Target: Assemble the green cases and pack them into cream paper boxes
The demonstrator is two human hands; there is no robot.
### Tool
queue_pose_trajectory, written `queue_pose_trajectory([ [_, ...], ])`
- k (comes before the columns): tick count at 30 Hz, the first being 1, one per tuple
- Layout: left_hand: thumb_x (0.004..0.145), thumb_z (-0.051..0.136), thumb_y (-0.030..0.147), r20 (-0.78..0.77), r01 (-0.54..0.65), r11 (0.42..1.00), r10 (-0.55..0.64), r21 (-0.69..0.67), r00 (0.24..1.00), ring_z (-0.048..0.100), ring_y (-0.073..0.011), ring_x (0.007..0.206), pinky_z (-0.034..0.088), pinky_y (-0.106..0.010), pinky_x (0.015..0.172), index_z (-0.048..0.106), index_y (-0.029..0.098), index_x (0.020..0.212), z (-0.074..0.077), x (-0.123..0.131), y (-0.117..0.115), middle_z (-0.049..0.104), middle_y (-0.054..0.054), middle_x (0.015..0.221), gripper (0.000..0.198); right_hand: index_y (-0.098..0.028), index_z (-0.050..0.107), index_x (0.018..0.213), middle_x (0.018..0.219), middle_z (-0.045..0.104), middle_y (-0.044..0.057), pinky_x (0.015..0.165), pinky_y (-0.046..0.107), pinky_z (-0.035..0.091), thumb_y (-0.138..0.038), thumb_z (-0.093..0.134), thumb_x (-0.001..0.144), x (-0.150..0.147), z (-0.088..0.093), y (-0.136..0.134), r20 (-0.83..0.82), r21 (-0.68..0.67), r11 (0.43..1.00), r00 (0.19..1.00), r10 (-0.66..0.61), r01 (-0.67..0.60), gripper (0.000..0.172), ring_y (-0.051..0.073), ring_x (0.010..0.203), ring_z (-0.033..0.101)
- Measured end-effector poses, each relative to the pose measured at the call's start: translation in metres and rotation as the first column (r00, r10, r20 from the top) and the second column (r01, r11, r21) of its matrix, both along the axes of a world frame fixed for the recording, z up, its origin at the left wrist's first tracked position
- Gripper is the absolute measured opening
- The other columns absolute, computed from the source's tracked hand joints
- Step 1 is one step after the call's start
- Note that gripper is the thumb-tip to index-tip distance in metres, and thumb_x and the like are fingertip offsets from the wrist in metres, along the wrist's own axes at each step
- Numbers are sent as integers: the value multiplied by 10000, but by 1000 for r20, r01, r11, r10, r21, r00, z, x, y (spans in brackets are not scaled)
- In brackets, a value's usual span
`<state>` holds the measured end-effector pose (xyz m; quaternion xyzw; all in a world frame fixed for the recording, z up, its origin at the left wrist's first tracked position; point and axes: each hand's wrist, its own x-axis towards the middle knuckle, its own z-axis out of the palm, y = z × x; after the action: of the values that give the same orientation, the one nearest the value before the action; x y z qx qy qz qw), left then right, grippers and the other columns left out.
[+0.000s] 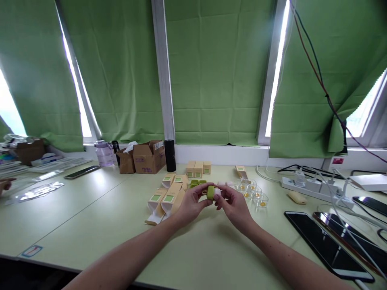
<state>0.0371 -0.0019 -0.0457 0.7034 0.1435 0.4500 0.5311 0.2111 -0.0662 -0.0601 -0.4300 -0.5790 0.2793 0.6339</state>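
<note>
Over the middle of the table, my left hand (193, 203) pinches a small green piece (210, 192). Touching its right side is a white piece (217, 192), held in the fingers of my right hand (235, 204). More green pieces (194, 183) lie just behind my left hand. Opened kraft boxes (171, 198) with green labels lie left of it. Several small clear containers (256, 193) with yellow contents stand beyond my right hand, near some white pieces (225, 183) partly hidden by its fingers.
Closed kraft boxes (198, 168), a black cylinder (170, 156) and a cardboard carton (148, 158) stand at the back. A power strip (317, 192) and dark tablets (326, 243) lie right. Another person's hand (5, 184) shows at the far left edge.
</note>
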Motion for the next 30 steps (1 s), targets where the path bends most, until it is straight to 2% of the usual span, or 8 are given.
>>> queue_pose_trajectory([
  [3, 761, 943, 280, 97, 68, 987, -55, -143, 994, 710, -273, 1125, 574, -407, 983, 709, 188, 1295, 4, 0, 1, 765, -132, 1217, 590, -167, 719, 1150, 767, 709, 40, 592, 337, 625, -620, 770, 858, 0, 0, -1, 30, 31, 999, 999, -27, 26, 541, 199, 665, 698],
  [7, 782, 941, 350, 191, 139, 959, -92, -247, 977, 704, -228, 1034, 541, -360, 963, 714, 161, 1267, 6, -3, 3, 768, -126, 1134, 568, -192, 672, 1165, 906, 746, 78, 658, 330, 621, -491, 753, 901, 0, 5, -7, 151, 103, 992, 985, -85, 70, 407, 213, 792, 719],
  [11, 842, 884, 427, 174, 237, 930, -193, -283, 966, 681, -228, 989, 541, -349, 909, 758, 122, 1179, 7, -4, 3, 742, -151, 1127, 472, -229, 615, 1264, 1118, 714, 107, 631, 307, 602, -353, 730, 906, 2, 8, -12, 286, 263, 951, 929, -236, 161, 396, 207, 855, 691],
  [15, 885, 835, 465, 153, 300, 896, -263, -328, 953, 667, -208, 907, 539, -341, 856, 774, 115, 1066, 1, 0, 2, 727, -143, 1052, 398, -248, 623, 1302, 1323, 662, 129, 607, 300, 597, -261, 666, 928, 3, 7, -12, 397, 353, 926, 875, -275, 131, 376, 196, 865, 686],
  [20, 911, 807, 471, 152, 323, 870, -286, -372, 946, 657, -174, 814, 537, -315, 780, 761, 113, 944, -6, 1, 1, 707, -105, 906, 363, -242, 654, 1280, 1221, 750, 110, 627, 315, 615, -252, 612, 965, 6, 1, -7, 474, 349, 930, 834, -283, 118, 318, 231, 911, 730],
  [25, 909, 796, 508, 53, 235, 915, -231, -328, 972, 700, -209, 865, 602, -340, 758, 753, 131, 1222, 2, -1, -2, 740, -141, 1037, 491, -252, 671, 1301, 1216, 777, 105, 660, 331, 639, -250, 610, 976, 8, -3, -3, 518, 375, 919, 794, -319, 124, 330, 253, 959, 755],
  [30, 897, 809, 501, 39, 249, 909, -250, -334, 967, 733, -240, 914, 651, -428, 826, 729, 166, 1290, 5, -2, -6, 745, -138, 1095, 522, -253, 664, 1348, 1255, 778, 111, 746, 368, 662, -218, 572, 1000, 6, -3, -4, 559, 442, 886, 730, -394, 140, 361, 267, 994, 776],
])
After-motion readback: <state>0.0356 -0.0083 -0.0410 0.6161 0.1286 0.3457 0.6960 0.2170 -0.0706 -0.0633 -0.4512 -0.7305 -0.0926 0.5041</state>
